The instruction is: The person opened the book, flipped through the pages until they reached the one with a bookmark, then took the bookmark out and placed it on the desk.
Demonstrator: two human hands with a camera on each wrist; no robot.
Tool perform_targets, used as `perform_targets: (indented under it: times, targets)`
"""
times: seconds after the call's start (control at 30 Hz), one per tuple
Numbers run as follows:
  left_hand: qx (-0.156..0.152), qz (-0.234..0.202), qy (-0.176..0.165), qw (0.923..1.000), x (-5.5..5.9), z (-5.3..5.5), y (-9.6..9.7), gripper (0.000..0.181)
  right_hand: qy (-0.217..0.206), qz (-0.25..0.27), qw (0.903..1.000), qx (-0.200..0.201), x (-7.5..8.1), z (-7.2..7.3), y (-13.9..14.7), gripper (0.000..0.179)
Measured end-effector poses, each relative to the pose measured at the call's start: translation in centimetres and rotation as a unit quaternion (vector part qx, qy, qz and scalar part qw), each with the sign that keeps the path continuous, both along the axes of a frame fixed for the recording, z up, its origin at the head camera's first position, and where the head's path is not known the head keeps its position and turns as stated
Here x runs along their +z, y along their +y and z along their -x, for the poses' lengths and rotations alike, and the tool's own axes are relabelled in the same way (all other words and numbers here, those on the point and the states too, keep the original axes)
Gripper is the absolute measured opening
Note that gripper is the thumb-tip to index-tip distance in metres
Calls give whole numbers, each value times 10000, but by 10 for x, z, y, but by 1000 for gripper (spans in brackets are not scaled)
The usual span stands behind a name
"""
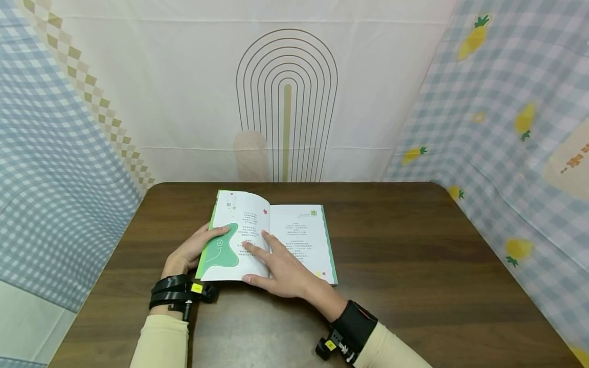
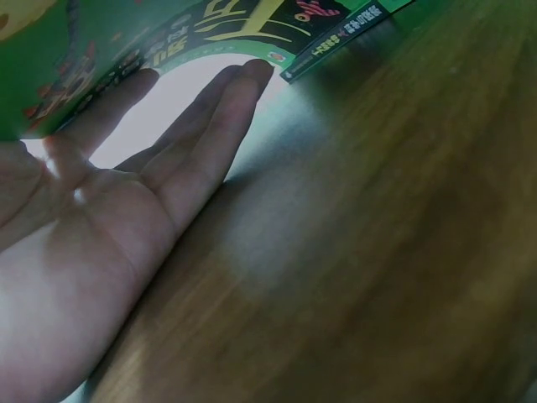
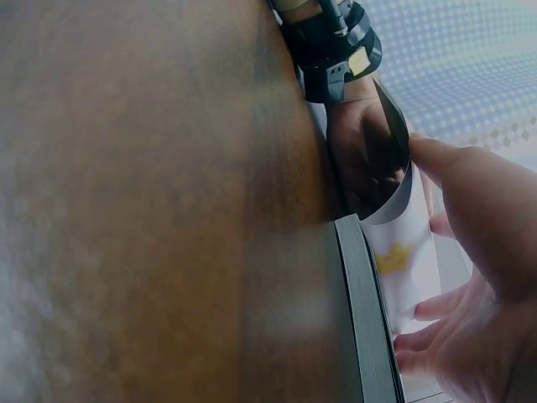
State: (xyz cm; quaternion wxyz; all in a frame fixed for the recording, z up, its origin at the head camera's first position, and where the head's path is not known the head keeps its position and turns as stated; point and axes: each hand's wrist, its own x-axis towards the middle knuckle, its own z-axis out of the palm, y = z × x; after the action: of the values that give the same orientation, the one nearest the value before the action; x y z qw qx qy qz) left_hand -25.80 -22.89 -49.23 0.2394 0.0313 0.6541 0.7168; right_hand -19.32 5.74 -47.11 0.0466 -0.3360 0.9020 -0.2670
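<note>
An open book (image 1: 294,220) with printed pages lies on the table, its left page decorated with a green shape. My left hand (image 1: 188,249) grips the left side, thumb on the page and fingers beneath the cover. In the left wrist view, the green illustrated cover (image 2: 126,42) is raised off the tabletop above the left hand (image 2: 143,201). My right hand (image 1: 285,271) rests across the middle of the book, fingers spread and touching the pages near the spine. The right wrist view shows the right hand's fingertips (image 3: 407,344) against the paper beside a yellow star.
The dark brown wooden table (image 1: 414,255) extends to both sides of the book. Behind it hangs a white cloth (image 1: 184,92) with an arch pattern. Blue checked cloths (image 1: 60,168) flank both sides. Each wrist wears a black strapped camera (image 1: 211,293).
</note>
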Motion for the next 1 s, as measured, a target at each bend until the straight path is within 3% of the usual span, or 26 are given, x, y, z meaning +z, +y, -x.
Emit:
perform_targets:
  times: [1.0]
  targets:
    - [-2, -17, 4, 10000, -1, 0, -1, 64, -81, -21, 10000, -53, 2, 0, 0, 73]
